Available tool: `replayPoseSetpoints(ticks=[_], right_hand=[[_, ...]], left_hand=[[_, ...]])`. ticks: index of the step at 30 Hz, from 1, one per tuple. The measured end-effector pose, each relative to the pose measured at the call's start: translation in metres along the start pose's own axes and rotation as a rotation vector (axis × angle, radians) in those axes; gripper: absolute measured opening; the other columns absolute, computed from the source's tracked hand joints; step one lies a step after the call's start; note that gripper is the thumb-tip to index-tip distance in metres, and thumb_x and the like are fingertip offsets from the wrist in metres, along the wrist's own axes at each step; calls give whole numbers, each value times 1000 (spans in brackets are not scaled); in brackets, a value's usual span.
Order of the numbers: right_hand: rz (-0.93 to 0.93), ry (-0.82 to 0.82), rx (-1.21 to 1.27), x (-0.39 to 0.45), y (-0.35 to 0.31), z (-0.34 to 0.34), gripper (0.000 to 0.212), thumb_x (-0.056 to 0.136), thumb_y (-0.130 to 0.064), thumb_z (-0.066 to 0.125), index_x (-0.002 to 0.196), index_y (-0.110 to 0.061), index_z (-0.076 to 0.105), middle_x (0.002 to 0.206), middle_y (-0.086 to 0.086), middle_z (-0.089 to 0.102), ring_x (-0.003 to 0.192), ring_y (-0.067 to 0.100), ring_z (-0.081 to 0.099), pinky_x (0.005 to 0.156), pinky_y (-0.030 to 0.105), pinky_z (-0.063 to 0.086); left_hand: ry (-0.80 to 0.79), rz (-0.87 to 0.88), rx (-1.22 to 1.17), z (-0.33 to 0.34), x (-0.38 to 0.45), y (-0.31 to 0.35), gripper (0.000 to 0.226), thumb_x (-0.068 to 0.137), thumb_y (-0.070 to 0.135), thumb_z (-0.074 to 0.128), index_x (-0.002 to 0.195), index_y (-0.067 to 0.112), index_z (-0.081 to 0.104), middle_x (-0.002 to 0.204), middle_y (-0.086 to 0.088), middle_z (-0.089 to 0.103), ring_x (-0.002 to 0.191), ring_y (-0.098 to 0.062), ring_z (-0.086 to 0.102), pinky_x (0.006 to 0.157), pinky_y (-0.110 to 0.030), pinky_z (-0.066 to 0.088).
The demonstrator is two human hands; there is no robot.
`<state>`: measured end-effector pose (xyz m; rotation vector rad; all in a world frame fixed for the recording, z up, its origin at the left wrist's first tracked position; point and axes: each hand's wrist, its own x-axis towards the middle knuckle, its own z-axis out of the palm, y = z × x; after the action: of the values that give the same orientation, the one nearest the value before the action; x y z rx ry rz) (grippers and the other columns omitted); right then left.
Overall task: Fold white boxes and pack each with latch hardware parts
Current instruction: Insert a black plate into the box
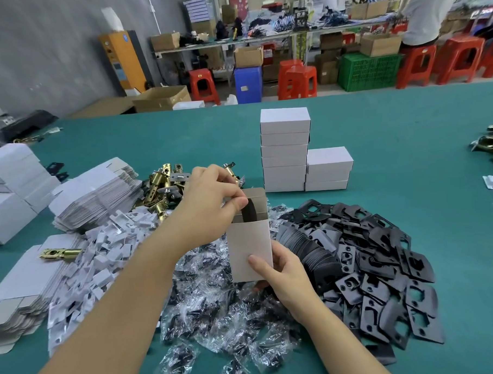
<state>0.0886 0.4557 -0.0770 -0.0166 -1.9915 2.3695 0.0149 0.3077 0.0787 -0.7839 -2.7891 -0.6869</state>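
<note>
White folded cardboard box (249, 251), at table centre, is gripped upright at its base by the right hand (286, 278) so the left hand (209, 205), pinching at its open mouth toward 12 o'clock, can feed in a black metal plate (249, 210).

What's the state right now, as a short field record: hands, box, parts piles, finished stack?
left hand: pinches a black plate at the open box top
right hand: grips the open box upright
black plates pile: right of box
bagged parts: under the hands
brass latches: left, behind
flat box blanks: far left
closed boxes: stacked behind, on the green table
</note>
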Motion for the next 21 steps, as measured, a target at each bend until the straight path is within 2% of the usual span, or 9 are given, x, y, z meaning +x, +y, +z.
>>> replayPoseSetpoints(ticks=[5,8,10,14,16,18,20,21], right_hand=[[11,5,11,0,0,0,42,82,-50,76,117,-27,71,109,2,76,100,25,73,73,38,60],[7,13,21,1,0,0,41,81,-51,76,114,-28,72,108,4,76,99,29,72,73,45,61],[-2,21,4,1,0,0,39,80,-53,76,111,-29,72,106,4,75,98,28,72,72,46,61],[0,23,-4,1,-1,0,33,79,-54,76,108,-39,72,107,0,76,97,21,73,71,37,60],[0,27,-6,1,-1,0,33,79,-54,76,108,-40,71,108,0,76,97,20,73,73,38,60],[-1,25,-4,1,-2,1,31,79,-53,76,108,-41,71,108,0,76,98,21,73,74,39,61],[-6,25,-5,1,-2,1,31,80,-53,76,108,-42,71,110,0,76,99,22,73,76,41,61],[-8,26,-5,1,-1,1,31,79,-53,76,108,-42,71,110,0,76,100,22,73,79,44,62]], left_hand=[[-124,-66,54,5,3,-2,21,101,33,60,104,23,78,115,8,43,125,-17,31,110,-34,24],[-265,-107,95,4,3,-5,26,103,35,55,110,22,77,131,2,41,134,-19,25,115,-39,24],[-347,-112,115,4,3,-7,29,105,36,51,110,22,77,143,-3,38,138,-18,22,118,-41,24],[-297,-120,46,2,3,-9,29,105,38,49,112,27,75,149,0,38,141,-13,23,113,-39,24],[-221,-110,4,2,5,-12,23,104,38,52,111,32,73,143,5,44,133,-10,35,107,-36,31],[-156,-88,-36,3,5,-15,18,103,35,54,107,34,71,130,12,51,112,2,48,94,-25,37],[-97,-77,-117,4,5,-18,14,103,30,55,108,37,67,113,18,59,89,10,58,73,-10,42],[-67,-88,-181,5,4,-19,15,103,28,56,109,38,66,105,21,61,81,12,60,62,-8,43]])
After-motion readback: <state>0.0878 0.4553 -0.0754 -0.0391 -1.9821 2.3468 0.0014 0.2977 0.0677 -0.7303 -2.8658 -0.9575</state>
